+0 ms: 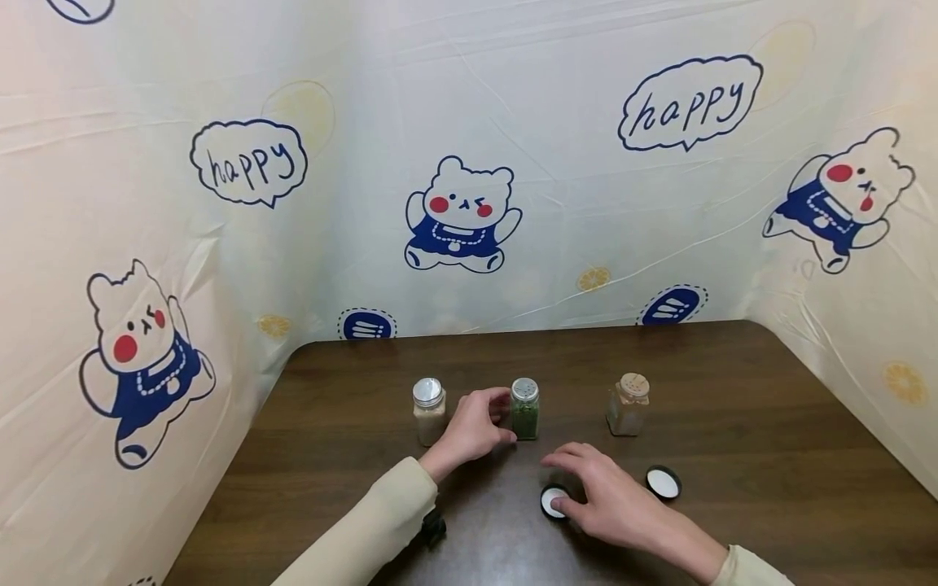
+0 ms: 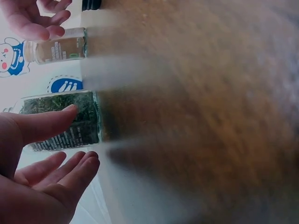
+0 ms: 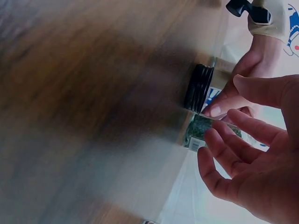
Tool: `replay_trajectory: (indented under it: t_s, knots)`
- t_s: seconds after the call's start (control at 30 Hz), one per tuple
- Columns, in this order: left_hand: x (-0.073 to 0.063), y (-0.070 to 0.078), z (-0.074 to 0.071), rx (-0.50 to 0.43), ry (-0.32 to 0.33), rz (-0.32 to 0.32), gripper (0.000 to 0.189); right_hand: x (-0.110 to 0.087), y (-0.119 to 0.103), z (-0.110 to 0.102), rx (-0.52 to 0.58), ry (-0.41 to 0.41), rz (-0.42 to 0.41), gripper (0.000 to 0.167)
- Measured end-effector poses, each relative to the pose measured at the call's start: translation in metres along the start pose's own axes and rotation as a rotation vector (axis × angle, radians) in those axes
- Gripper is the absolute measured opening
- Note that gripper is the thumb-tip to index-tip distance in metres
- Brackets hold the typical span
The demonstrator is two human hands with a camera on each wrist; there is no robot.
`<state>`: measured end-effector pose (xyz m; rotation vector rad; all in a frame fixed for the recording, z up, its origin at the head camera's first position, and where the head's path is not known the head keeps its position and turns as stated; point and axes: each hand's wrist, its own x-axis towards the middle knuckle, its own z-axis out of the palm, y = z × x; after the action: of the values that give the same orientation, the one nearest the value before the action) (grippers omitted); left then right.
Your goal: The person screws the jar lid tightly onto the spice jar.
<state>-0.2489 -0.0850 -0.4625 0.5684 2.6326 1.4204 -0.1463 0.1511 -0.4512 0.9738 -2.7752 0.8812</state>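
My left hand (image 1: 471, 427) is at the left side of a glass spice jar of green herbs (image 1: 525, 413) with a perforated top. In the left wrist view its thumb overlaps the herb jar (image 2: 60, 105) and the fingers are spread apart from it. My right hand (image 1: 614, 498) hovers over a black cap with a white liner (image 1: 548, 500), its thumb overlapping the cap in the head view. From the right wrist, a gap shows between the loosely bent fingers and the cap (image 3: 198, 88). Both hands hold nothing.
A jar of pale powder with a silver top (image 1: 429, 413) stands left of the left hand. To the right are a jar of brownish powder (image 1: 628, 407) and another white-lined black cap (image 1: 663, 483). Printed cloth (image 1: 557, 203) borders the brown table (image 1: 352, 382).
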Motion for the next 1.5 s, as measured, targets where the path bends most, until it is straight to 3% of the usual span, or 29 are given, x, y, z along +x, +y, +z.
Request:
replay_trajectory:
  t_s: [0.6,0.93,1.2,1.5]
  knots:
    - [0.005,-0.002,0.006,0.056,0.02,0.06,0.056,-0.001,-0.002,-0.003,-0.018,-0.109,0.036,0.041]
    - [0.005,-0.002,0.006,0.105,0.028,0.058,0.049,0.0,-0.002,-0.005,-0.01,-0.16,0.059,0.04]
    - [0.007,-0.004,0.004,0.12,0.011,0.062,0.052,0.001,-0.001,-0.004,-0.01,-0.157,0.04,0.039]
    - [0.01,-0.004,0.002,0.033,-0.042,0.042,0.063,0.003,0.0,-0.004,0.012,-0.182,0.031,0.041]
